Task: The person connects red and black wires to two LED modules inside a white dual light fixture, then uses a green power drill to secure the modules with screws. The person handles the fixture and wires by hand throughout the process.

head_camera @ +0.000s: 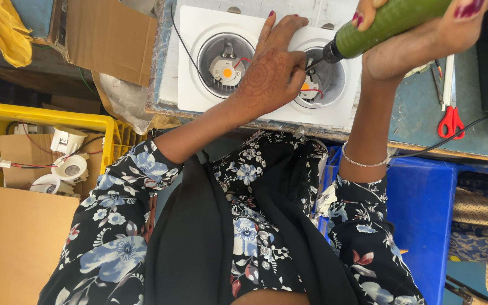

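Observation:
A white double downlight housing (193,56) lies on the blue workbench, with two round recesses. The left recess (225,57) shows a yellow LED chip and red wires. My left hand (272,68) rests flat on the housing between the recesses, fingers spread. My right hand (419,39) grips a green-handled screwdriver (388,22) whose dark tip points into the right recess (318,83), near a small LED board with red wires.
Red-handled scissors (451,121) lie on the bench at right beside a black cable (453,138). A yellow crate (40,118) at left holds white lamp parts (69,166) and cardboard. A blue bin (419,209) stands at lower right. Cardboard (111,36) leans at upper left.

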